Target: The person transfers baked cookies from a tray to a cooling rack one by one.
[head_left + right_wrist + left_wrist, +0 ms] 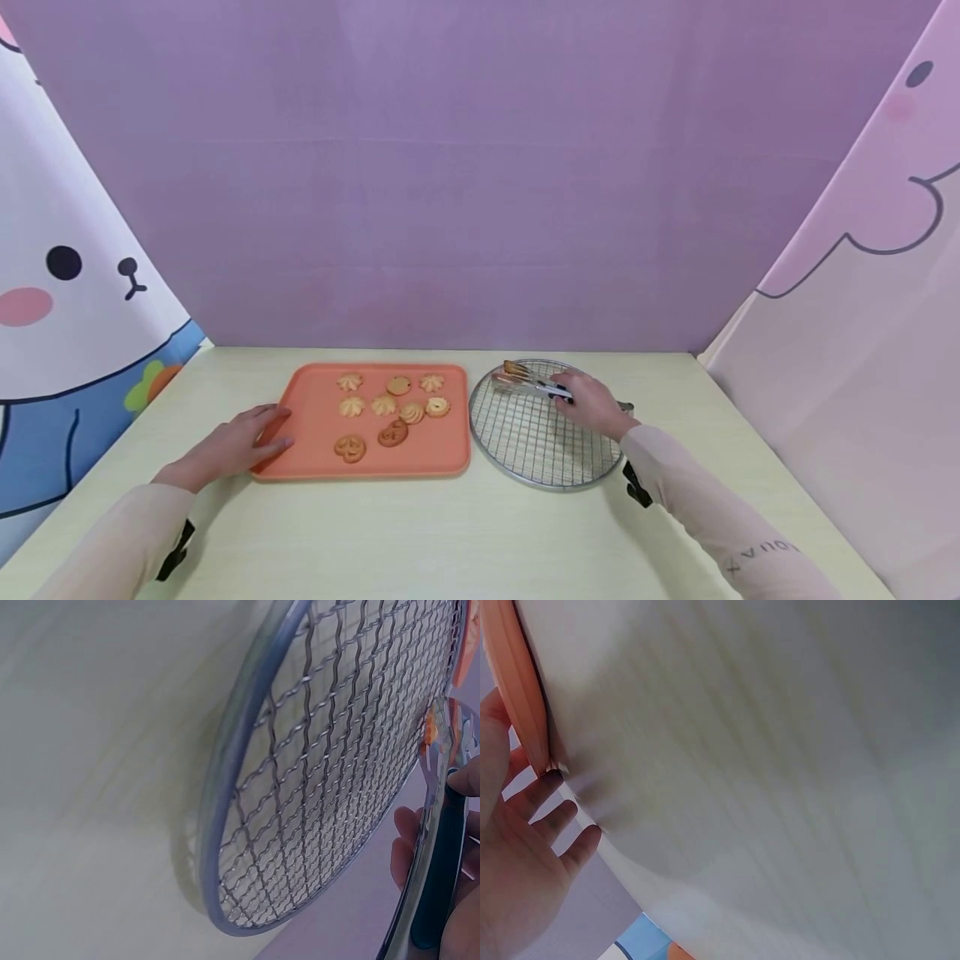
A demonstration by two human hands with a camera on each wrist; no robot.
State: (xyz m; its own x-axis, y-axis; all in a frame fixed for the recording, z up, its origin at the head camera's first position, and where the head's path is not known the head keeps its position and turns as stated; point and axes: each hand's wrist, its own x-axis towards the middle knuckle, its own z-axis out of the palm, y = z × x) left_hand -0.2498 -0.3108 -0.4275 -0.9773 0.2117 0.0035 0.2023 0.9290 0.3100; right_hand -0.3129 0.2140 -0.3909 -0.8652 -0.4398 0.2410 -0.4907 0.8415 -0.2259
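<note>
My left hand (232,446) grips the left rim of an orange tray (303,417), thumb over the inside and fingers at the edge. Several cookies (351,406) lie spread on the tray, some pale and piped, others browner; two pretzel-shaped ones (349,448) sit near the front. My right hand (591,404) holds metal tongs with dark handle grips (442,862) above a round wire rack (536,442). At the tongs' tips, over the rack's far left side, shows a small brown cookie (514,367). The tongs' heads look shiny in the right wrist view.
Tray and rack stand side by side on a pale table (480,533), a narrow gap between them. Behind them rises a purple wall (465,183). Cartoon-printed panels flank the table at left (97,333) and right (862,358).
</note>
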